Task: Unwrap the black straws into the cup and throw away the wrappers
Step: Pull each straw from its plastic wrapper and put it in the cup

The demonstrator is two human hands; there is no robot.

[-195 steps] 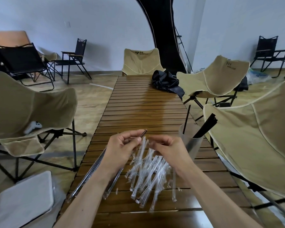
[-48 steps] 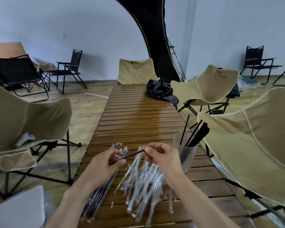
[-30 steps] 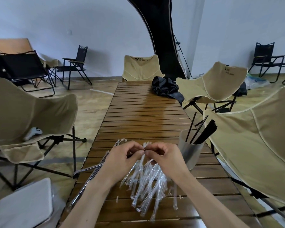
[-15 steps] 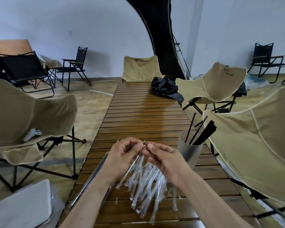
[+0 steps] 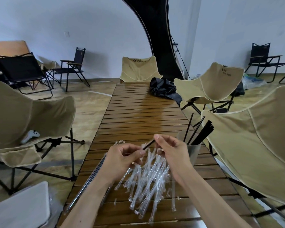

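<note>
We could not make out where the wrapper ended on the black straw (image 5: 148, 144) between the hands; only its bare dark end showed. The cup's (image 5: 190, 148) near side was hidden behind the right hand (image 5: 172, 151), and the wrapped straws (image 5: 95, 176) at the table's (image 5: 143, 112) left edge ran under the left forearm. The left hand (image 5: 122, 159) curled its fingers and pinched the straw's lower part. The right hand pinched the upper end between thumb and forefinger. Both hovered over the pile of empty wrappers (image 5: 148, 183) near the table's near edge. The cup stood at the right edge, holding unwrapped straws (image 5: 200, 133).
</note>
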